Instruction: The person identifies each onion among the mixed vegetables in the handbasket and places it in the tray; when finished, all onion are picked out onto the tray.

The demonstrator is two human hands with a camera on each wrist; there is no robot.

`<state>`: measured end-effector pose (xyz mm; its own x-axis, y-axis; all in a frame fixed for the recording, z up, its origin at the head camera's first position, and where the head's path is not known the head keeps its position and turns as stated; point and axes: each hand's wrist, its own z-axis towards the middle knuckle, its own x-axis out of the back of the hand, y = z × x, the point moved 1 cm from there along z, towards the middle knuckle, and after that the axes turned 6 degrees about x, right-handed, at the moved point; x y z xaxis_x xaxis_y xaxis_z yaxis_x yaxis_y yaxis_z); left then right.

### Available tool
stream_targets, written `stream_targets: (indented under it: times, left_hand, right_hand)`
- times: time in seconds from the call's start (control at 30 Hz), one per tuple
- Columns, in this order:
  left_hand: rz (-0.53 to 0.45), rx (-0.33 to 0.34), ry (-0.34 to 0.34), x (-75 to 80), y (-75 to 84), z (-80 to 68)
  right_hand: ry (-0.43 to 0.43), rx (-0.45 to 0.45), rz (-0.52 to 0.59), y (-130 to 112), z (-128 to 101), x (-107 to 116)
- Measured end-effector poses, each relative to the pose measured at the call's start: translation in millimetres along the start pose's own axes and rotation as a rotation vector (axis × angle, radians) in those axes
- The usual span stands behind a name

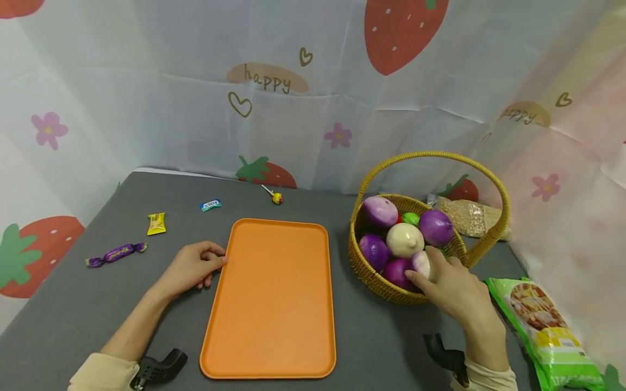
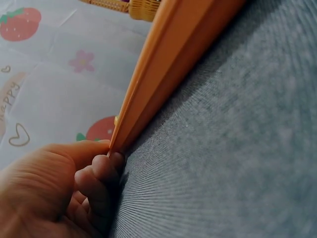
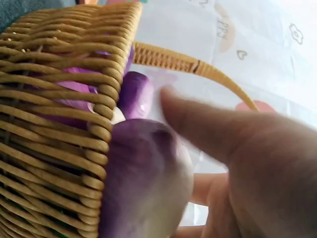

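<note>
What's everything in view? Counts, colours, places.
Table: 1, grey, beneath
Tray: 1, orange, centre
Basket: 1, yellow-brown, right of tray
Round vegetables: 6+, purple or white, in basket
Green and red items: count unclear, in basket
Wrapped sweets: 3, purple, yellow, blue, left
Lollipop: 1, yellow-red, beyond tray
Bags: 2, green, beige, right
Patterned backdrop: 1, white, behind
Left hand: 1, pinching tray's edge
Right hand: 1, at white-purple vegetable
Sleeves: 2, cream, on arms
Wrist mounts: 2, black, at wrists

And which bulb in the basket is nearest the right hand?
The purple-and-white bulb at the wicker basket's front right; the right hand straddles it and no other visible bulb.
</note>
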<state>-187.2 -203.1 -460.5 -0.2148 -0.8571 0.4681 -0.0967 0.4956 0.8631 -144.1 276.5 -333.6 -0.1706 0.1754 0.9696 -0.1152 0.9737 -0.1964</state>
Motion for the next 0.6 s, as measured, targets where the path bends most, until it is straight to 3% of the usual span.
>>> stream_targets:
  times: [0.33,0.6]
  left_hand:
    - [0.005,-0.018,0.015,-1.9,3.7,-1.5]
    - [0.002,-0.018,0.008,-0.6,2.8,-1.9]
  right_hand:
    - [0.086,-0.007,-0.013,-1,-1,1]
    - [0.286,0.096,0.026,-16,-8,6]
